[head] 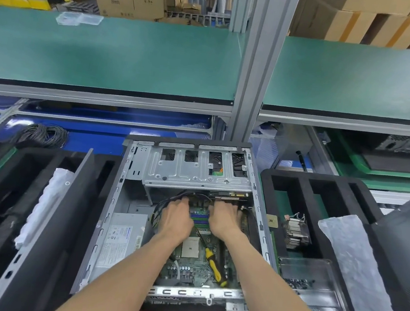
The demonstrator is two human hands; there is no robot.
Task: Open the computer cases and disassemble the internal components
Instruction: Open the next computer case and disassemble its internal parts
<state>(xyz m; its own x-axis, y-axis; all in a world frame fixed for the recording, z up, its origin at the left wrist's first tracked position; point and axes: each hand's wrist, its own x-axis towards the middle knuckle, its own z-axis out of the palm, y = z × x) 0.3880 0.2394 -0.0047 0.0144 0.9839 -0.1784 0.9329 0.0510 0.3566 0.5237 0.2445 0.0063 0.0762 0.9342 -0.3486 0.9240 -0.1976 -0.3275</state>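
both hands are deep inside the open computer case [119, 197], on the green board [189, 259] near its far end. the left hand [176, 217] lies palm down with its fingers bent over a bunch of black wires [161, 206], and the fingertips are hidden, so i cannot tell if this grip is pinching a wire or just pressing on it. the right hand [224, 220] also lies palm down, its fingers reaching under the edge of the silver drive cage [197, 169]. those fingertips are hidden too, so i cannot tell what this grip holds.

between the two hands sit the blue and green memory slots [200, 219]. i think the step is freeing a plug or a part at that end of the board. to do it well, hold a plug by its hard body, not by the wires, press any little catch first, and pull straight up. go slow, because the metal edges of the case are close to the wrists.

a yellow and black screwdriver [213, 266] lies loose on the board, just behind the right wrist. it could get bumped. the grey power box [118, 242] sits in the left side of the case.

outside the case, on the right, a metal cooler [295, 235] rests in a black foam tray [321, 181].
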